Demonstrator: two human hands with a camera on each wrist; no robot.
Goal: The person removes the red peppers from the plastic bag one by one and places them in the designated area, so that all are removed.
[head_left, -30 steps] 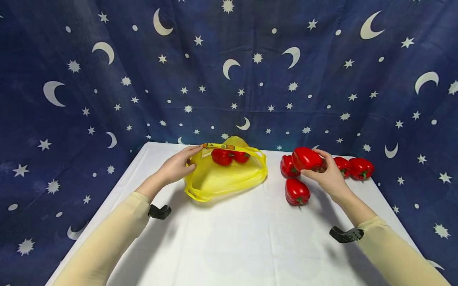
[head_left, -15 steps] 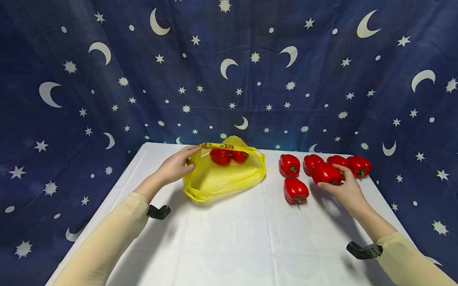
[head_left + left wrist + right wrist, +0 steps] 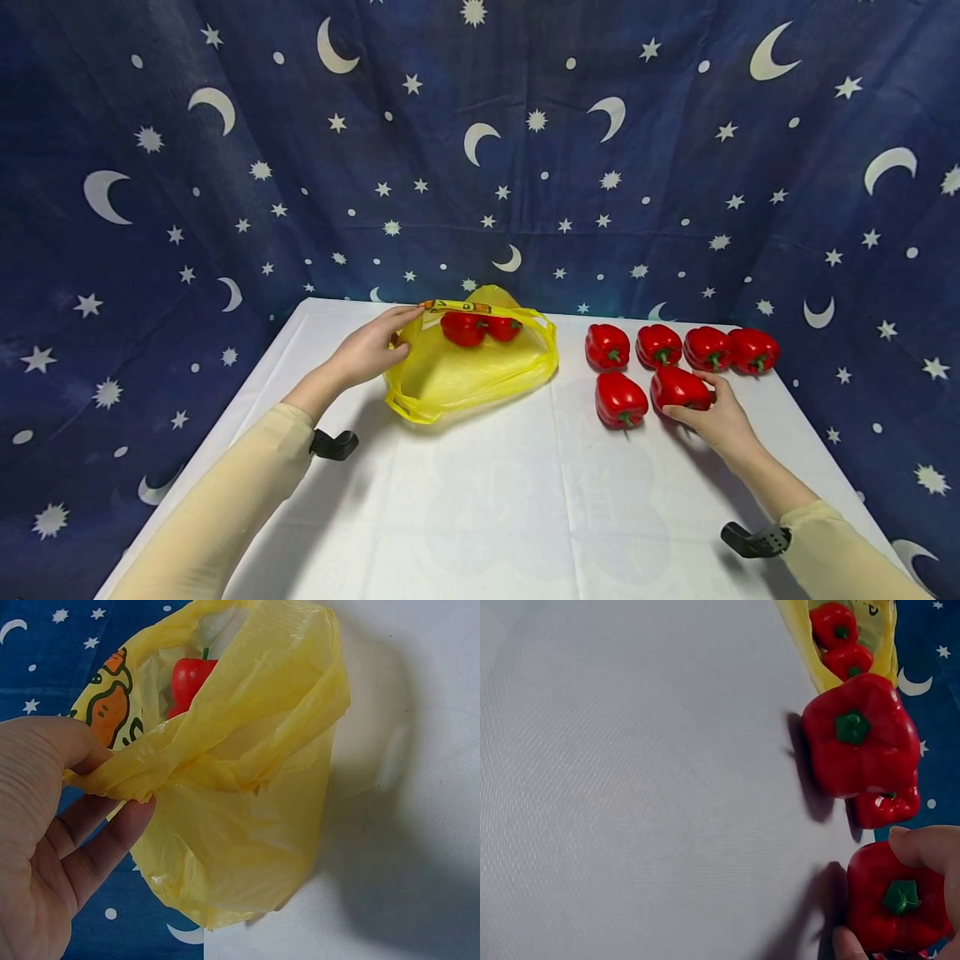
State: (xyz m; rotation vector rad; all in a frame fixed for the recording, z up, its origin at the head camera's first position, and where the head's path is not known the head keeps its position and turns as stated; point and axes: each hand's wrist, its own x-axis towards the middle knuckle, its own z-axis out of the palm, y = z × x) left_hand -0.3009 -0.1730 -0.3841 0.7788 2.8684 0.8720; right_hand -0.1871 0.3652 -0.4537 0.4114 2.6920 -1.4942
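A yellow plastic bag (image 3: 465, 375) lies with its mouth spread at the back of the table. My left hand (image 3: 371, 346) pinches the bag's left rim between thumb and fingers, seen close in the left wrist view. Inside the bag are red bell peppers (image 3: 464, 329). On the right, my right hand (image 3: 720, 418) grips a red bell pepper (image 3: 677, 389) from its right side, low over the cloth. In the right wrist view this held pepper (image 3: 877, 922) shows its green stem, with thumb and fingers on either side. Another pepper (image 3: 621, 400) lies just left of it.
Behind the held pepper runs a row of several red peppers (image 3: 658, 345), the rightmost (image 3: 753, 350) near the table's right edge. A white cloth covers the table (image 3: 495, 508). A dark blue curtain (image 3: 420, 150) with moons and stars hangs behind.
My right hand has carried the pepper right and down, from above the back row to a spot in front of it. The left hand and bag stay in place.
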